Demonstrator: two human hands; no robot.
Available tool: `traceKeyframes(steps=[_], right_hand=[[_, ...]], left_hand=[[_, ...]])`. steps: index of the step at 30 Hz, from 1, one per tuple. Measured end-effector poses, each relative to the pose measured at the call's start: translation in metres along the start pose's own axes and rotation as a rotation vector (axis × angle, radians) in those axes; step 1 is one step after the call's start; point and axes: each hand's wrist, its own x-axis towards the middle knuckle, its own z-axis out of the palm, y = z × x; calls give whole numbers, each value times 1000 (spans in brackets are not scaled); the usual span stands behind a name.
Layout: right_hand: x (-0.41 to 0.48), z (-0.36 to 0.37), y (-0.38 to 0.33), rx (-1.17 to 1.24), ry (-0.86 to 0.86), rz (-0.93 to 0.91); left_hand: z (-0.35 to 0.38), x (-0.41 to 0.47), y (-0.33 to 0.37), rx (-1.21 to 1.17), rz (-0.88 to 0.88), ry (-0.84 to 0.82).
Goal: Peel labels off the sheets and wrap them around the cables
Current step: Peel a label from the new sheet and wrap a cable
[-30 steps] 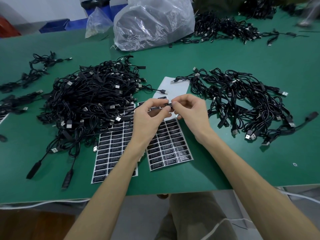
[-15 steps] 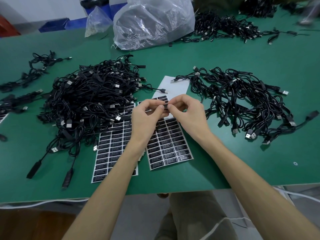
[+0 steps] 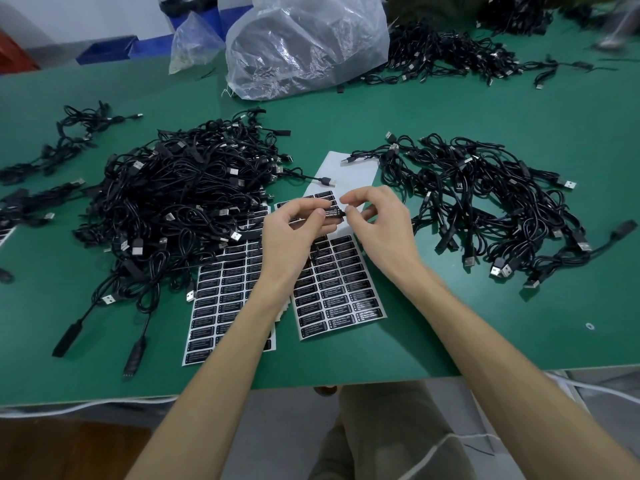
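Two label sheets (image 3: 339, 299) lie on the green table (image 3: 519, 323), between two big cable piles (image 3: 173, 195). Above the right sheet, the left hand (image 3: 294, 233) pinches one black label (image 3: 334, 213). The right hand (image 3: 381, 230) curls at the label's end, and I cannot tell whether it grips. Two plastic bags (image 3: 304, 46) sit behind.

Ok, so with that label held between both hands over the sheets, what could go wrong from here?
1. The small black printed label is pinched in mid-air between the left hand and the right hand, so it may go on skewed or stick to itself.
2. The tangled pile of black USB cables lies over the top of the left white label sheet; pulling a cable out could drag or crumple that sheet.
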Motion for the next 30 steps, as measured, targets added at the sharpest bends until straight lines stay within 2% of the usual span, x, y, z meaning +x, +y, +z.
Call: traceKeyframes(steps=[4,15,30], right_hand=[[1,3,2,-55,-105,-5],[1,3,1,-16,-120,-16],[1,3,2,-18,-22,-7]], left_hand=[[1,1,-1,32,-5,-29],[1,1,-1,54,-2,-40],[1,1,0,73,36,-61]])
